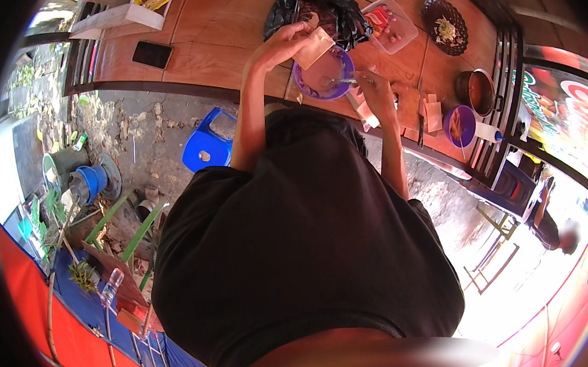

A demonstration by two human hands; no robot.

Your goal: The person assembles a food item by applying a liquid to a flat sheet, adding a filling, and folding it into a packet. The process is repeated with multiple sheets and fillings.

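We see a terracotta-orange table (214, 30) with dark lines in a tile-like grid. Our larger bowl (349, 64) is purple, the mixture (321, 71) in it pinkish brown; our flat square sheet (315, 48) is light tan. We also note a black plastic bag (344, 9), a dark brown woven-patterned plate (456, 13) and a bright blue stool (195, 148).

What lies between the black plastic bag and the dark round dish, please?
In the head view, a clear plastic tub lies between them, with a red packet inside.
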